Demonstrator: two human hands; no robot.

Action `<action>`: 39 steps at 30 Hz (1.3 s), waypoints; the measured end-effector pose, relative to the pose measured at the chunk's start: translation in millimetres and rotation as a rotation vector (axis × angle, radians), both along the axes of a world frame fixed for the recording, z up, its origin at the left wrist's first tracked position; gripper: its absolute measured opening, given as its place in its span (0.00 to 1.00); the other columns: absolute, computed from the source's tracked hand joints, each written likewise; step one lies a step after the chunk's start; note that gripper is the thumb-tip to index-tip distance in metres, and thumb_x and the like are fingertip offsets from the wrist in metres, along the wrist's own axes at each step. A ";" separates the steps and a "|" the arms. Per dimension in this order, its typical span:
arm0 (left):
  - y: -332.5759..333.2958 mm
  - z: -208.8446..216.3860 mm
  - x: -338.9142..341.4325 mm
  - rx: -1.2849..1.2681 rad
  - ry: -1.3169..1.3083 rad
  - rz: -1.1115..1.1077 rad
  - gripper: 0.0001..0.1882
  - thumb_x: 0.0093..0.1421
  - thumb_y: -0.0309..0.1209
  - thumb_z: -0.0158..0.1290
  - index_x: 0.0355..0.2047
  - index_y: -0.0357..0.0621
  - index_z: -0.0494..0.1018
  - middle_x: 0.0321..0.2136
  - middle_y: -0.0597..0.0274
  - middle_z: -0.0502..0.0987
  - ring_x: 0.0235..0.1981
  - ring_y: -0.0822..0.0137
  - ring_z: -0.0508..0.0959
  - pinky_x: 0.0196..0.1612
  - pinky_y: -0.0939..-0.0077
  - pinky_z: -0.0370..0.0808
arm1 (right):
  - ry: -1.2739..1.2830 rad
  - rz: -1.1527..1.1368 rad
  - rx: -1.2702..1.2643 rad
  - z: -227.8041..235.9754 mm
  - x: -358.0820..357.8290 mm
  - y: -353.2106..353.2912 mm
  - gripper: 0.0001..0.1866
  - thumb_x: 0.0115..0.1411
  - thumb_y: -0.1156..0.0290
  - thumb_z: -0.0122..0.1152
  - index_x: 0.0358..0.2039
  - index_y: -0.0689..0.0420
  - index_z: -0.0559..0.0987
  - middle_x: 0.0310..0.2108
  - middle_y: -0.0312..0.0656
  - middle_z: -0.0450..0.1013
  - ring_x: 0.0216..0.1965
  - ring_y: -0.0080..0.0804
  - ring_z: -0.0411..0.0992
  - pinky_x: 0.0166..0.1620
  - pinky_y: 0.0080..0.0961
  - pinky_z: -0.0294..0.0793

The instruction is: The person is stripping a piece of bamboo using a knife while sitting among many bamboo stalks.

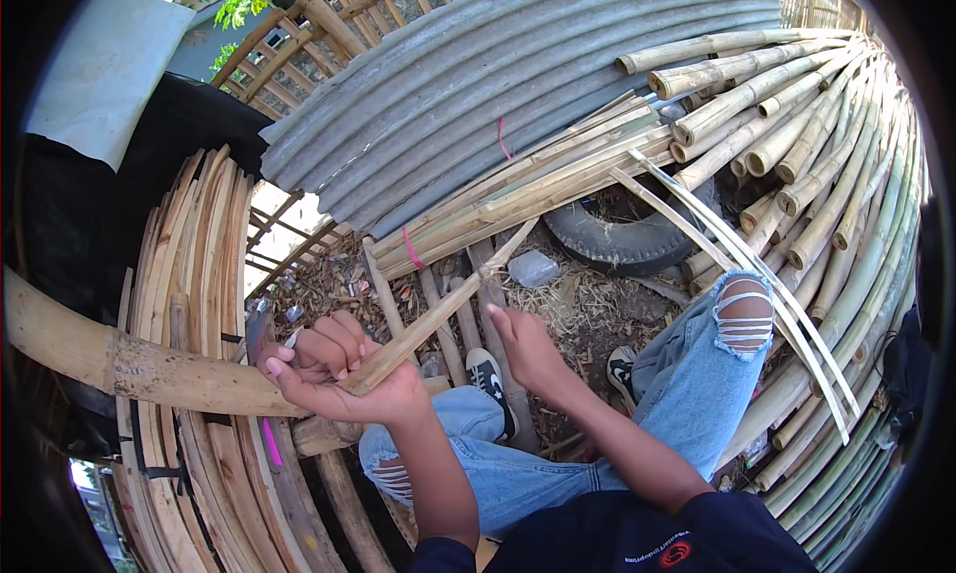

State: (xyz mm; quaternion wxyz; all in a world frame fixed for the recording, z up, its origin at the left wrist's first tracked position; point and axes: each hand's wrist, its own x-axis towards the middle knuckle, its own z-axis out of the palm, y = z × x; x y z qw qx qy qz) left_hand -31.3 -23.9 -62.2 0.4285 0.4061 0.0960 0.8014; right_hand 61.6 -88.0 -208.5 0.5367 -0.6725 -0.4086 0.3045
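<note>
My left hand (334, 369) is palm up at the centre left, its fingers curled against the lower end of a flat split bamboo strip (448, 304). The strip slants up and away to the right, over the littered ground. A small white thing shows at one finger, and a blurred grey patch beside the hand is too unclear to name. My right hand (533, 349) is to the right of the strip, apparently apart from it. One digit points up and left; the other fingers are hidden. Behind my left hand, a thick bamboo piece (169, 369) reaches in from the left.
Split bamboo slats (194, 264) stack up on the left, and a tied bundle (518, 195) lies ahead. Bamboo poles (827, 175) fill the right. Two pale strips (747, 264) lean by my right knee, near an old tyre (622, 234). Corrugated sheeting (518, 85) stands behind.
</note>
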 end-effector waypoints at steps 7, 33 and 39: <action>2.7 -2.6 -1.8 0.005 0.023 0.010 0.13 0.68 0.41 0.35 0.32 0.47 0.58 0.08 0.73 0.49 0.09 0.80 0.47 0.14 0.85 0.48 | -0.049 0.044 -0.035 -26.4 23.9 16.1 0.27 0.68 0.57 0.39 0.26 0.70 0.72 0.25 0.66 0.68 0.33 0.66 0.67 0.36 0.50 0.64; 7.0 -4.3 1.5 -0.004 0.036 -0.061 0.14 0.69 0.42 0.35 0.28 0.51 0.57 0.07 0.72 0.51 0.08 0.79 0.49 0.13 0.85 0.52 | 0.143 0.062 -0.076 -3.7 47.6 18.0 0.27 0.68 0.57 0.39 0.22 0.68 0.66 0.14 0.53 0.58 0.18 0.39 0.57 0.27 0.38 0.60; 7.3 -4.3 -7.8 -0.002 0.010 -0.078 0.14 0.69 0.42 0.35 0.29 0.50 0.58 0.07 0.72 0.51 0.08 0.79 0.49 0.13 0.85 0.52 | 0.195 0.304 0.121 67.0 -0.1 -13.8 0.28 0.68 0.56 0.39 0.21 0.69 0.66 0.14 0.53 0.58 0.19 0.38 0.56 0.28 0.39 0.60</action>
